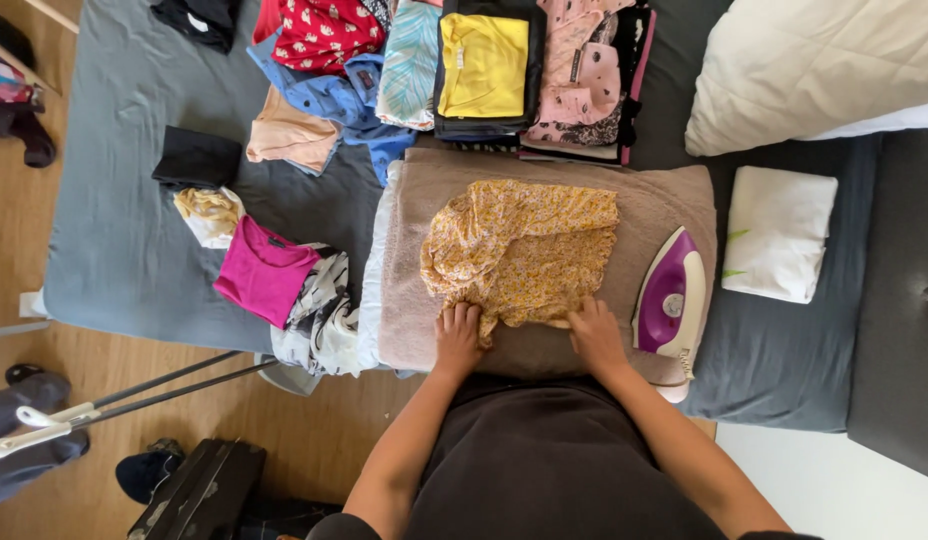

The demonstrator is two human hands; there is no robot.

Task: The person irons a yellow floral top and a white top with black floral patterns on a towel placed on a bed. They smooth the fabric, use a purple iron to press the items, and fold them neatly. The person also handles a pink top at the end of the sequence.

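From the head camera, a bed with a grey-blue sheet (124, 240) filled most of the scene, and a wooden floor (314, 440) ran along the near left. A brown towel (664, 190) was spread over the near middle of the bed. On it lay a crumpled yellow floral garment (524, 245). Just right of that garment, a purple and white iron (669, 300) lay on the towel's right edge. Further right sat a folded white cloth (779, 232), and beyond it, at the far right, a cream pillow (814, 65).

Along the far edge lay piled clothes: a yellow top (482, 65) on a dark stack, a pink patterned pile (584, 70) beside it, a blue shirt (334, 100) and a red printed piece (319, 35). To the left of the towel sat a magenta top (264, 270), a black folded item (196, 157) and a pale yellow cloth (209, 212). A dark case (199, 490) stood on the floor at the near left.

Both arms reached forward from the near edge. The left hand (457, 338) pressed down on the garment's near left hem, fingers bunched close together on the fabric. The right hand (596, 335) lay flat on the near right hem, fingers together, near the iron without touching it.
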